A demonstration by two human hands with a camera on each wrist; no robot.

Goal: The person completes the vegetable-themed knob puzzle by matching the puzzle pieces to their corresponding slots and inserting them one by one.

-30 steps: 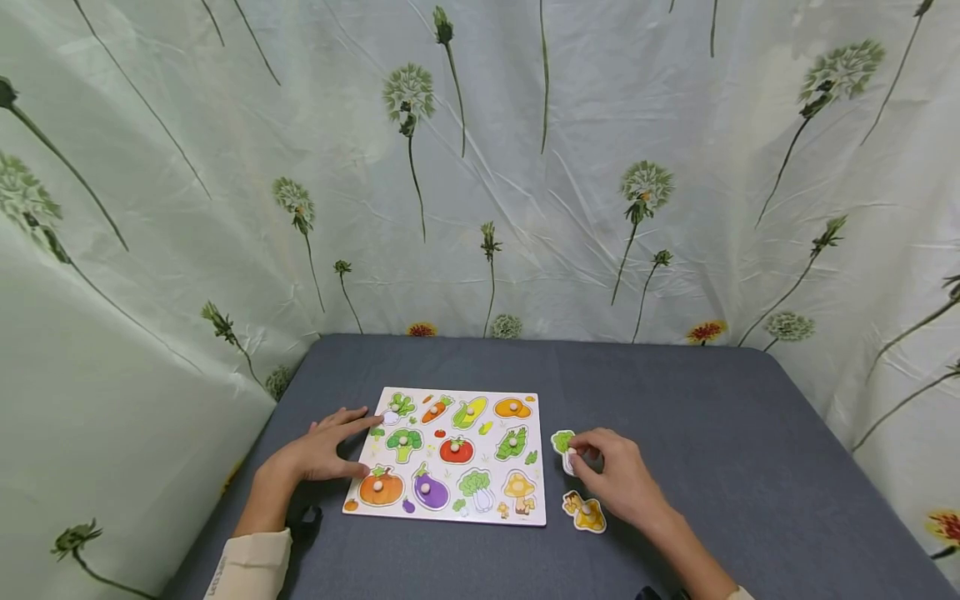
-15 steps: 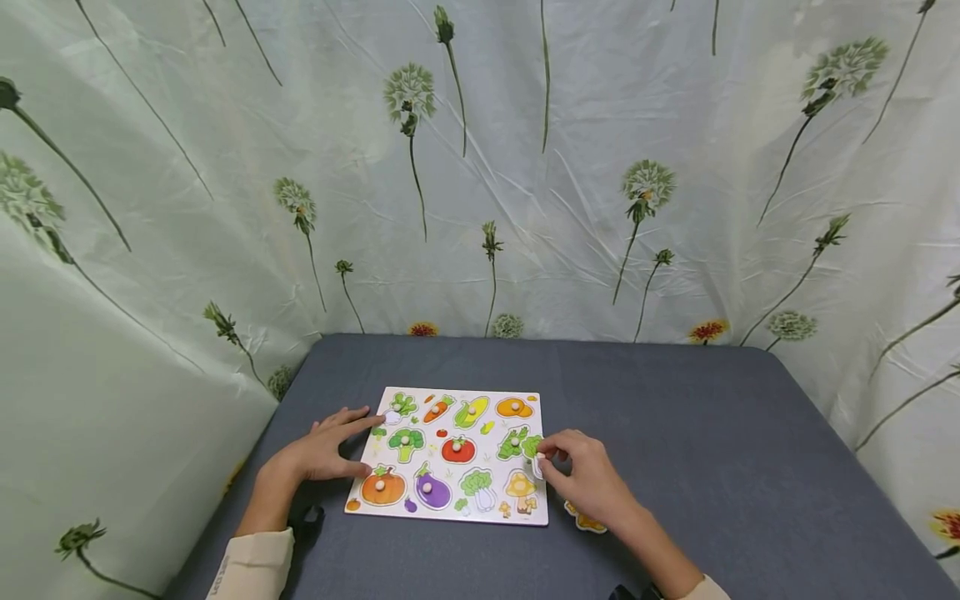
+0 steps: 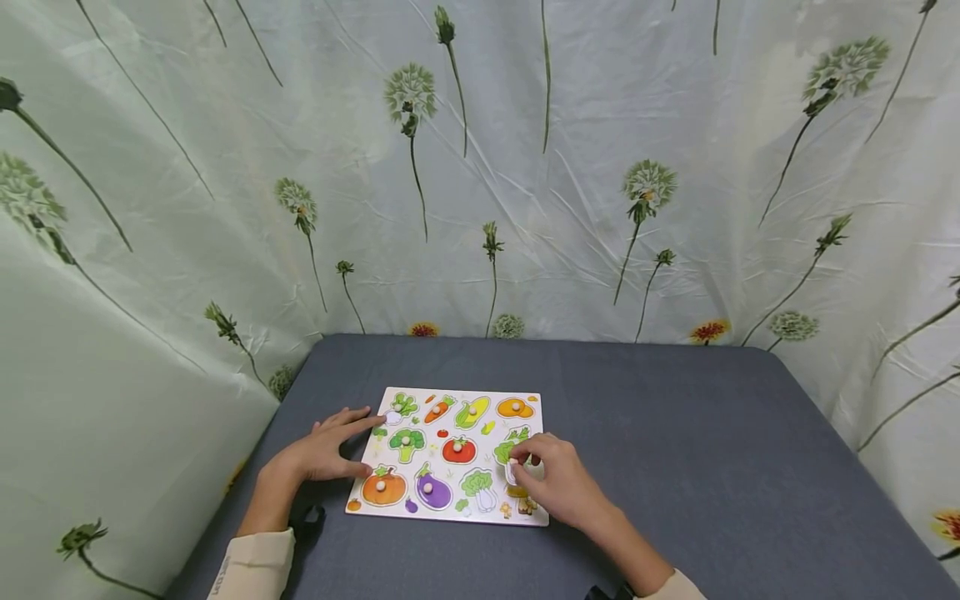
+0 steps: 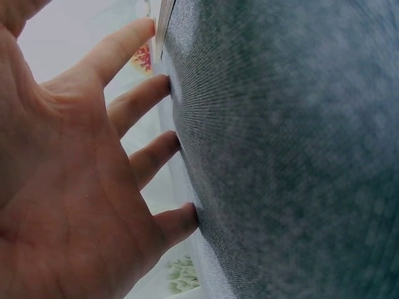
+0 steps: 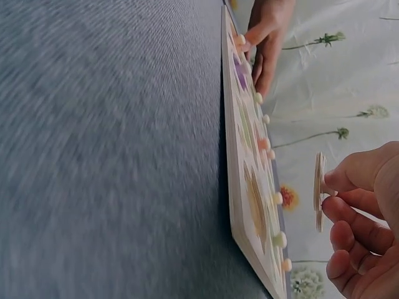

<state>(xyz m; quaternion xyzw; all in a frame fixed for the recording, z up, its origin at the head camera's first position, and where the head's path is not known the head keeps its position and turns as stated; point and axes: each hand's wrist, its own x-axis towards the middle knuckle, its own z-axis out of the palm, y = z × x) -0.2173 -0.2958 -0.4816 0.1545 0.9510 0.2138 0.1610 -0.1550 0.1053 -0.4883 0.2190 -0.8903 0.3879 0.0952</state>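
Note:
Over the right part of the white vegetable puzzle board, my right hand pinches a bok choy puzzle piece by its knob. In the right wrist view that piece is seen edge-on, raised clear of the board. A bok choy picture without a knob lies on the board's front row, left of the held piece. The mushroom picture beside it is partly covered by my hand. My left hand is spread at the board's left edge, thumb and index finger touching it; its other fingertips rest on the tablecloth.
Knobbed pieces such as the tomato, eggplant and pumpkin sit in the board. A dark grey cloth covers the table. Behind hangs a white curtain with dandelion prints.
My right hand has carried the bok choy piece from the table leftward over the board. The mushroom-shaped piece on the table is now hidden by my right arm. My left hand stays put.

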